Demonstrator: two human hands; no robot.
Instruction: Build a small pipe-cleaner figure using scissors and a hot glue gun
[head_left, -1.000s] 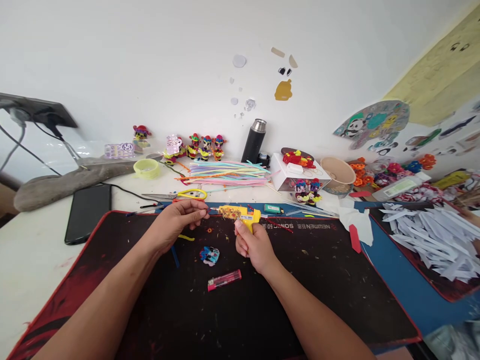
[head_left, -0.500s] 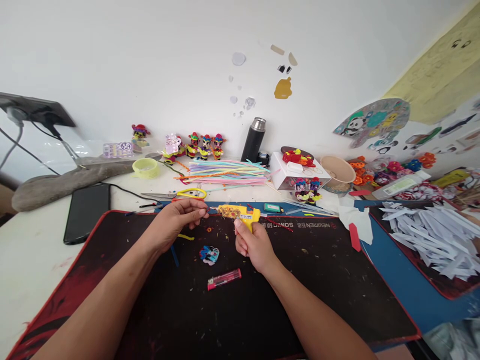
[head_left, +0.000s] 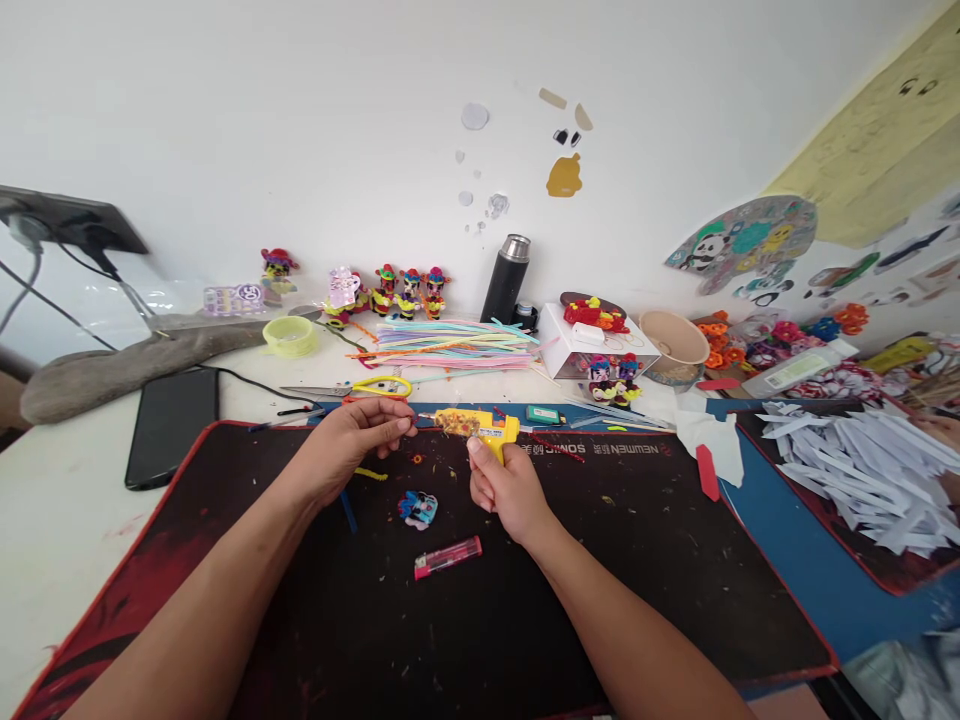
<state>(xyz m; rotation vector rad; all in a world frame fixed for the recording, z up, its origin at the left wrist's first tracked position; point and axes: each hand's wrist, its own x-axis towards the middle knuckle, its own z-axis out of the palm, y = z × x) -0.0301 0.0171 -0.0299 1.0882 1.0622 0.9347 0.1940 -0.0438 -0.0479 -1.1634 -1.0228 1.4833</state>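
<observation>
Glue gun point(head_left: 480, 426) in right hand point(head_left: 508, 490) (nozzle leftward)

— What lies on the black mat point(head_left: 600, 600)?
— A pink lighter point(head_left: 448, 558), and just above it a small blue figure point(head_left: 418, 508).

— And behind the mat?
— Yellow-handled scissors point(head_left: 367, 387), then a bundle of pastel pipe cleaners point(head_left: 450, 345). A black flask point(head_left: 507, 281) stands upright at the wall, with a row of little figurines point(head_left: 409, 291) to its left.

— The left end of the counter point(head_left: 52, 520)?
— A dark phone point(head_left: 171, 425), lying flat, and a roll of yellow tape point(head_left: 290, 335) farther back.

— The right end?
— A heap of white paper strips point(head_left: 862, 465), a tan bowl point(head_left: 679, 345) and a white box point(head_left: 577, 350).
</observation>
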